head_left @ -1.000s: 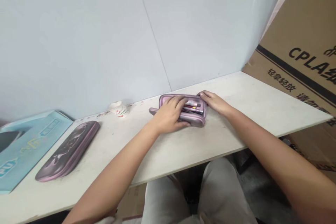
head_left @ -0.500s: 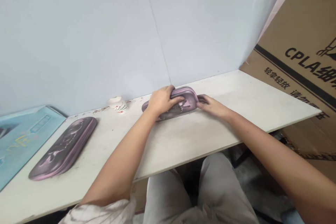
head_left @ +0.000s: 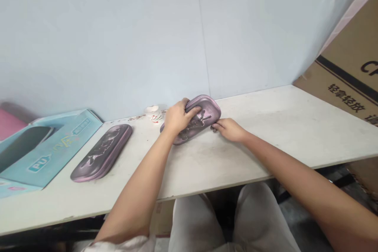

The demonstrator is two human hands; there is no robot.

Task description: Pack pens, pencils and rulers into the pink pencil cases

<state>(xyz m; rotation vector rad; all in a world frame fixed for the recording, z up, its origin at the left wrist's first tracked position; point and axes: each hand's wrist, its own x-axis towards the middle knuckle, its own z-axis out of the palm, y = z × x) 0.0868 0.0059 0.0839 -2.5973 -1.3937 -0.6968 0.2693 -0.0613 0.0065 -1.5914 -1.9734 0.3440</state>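
A hard, dark purple pencil case (head_left: 208,115) with a raised dark pattern on its lid is tilted up above the white table. My left hand (head_left: 177,117) grips it from the left, thumb across the lid and fingers over the far edge. My right hand (head_left: 228,129) is closed at the case's lower right edge, fingertips pinched together. Whatever those fingertips hold is too small to make out. A second, similar pencil case (head_left: 102,152) lies shut on the table to the left of my forearm.
A light blue open box (head_left: 63,147) with a dark case inside stands at the left. The paper cup (head_left: 153,114) sits by the wall among small crumbs. A large cardboard box (head_left: 348,67) leans at the right, beyond the white table (head_left: 280,126).
The held pencil case has tipped so its lid faces me more. My right hand has moved from its right end down to the lower right edge. The view has shifted left.
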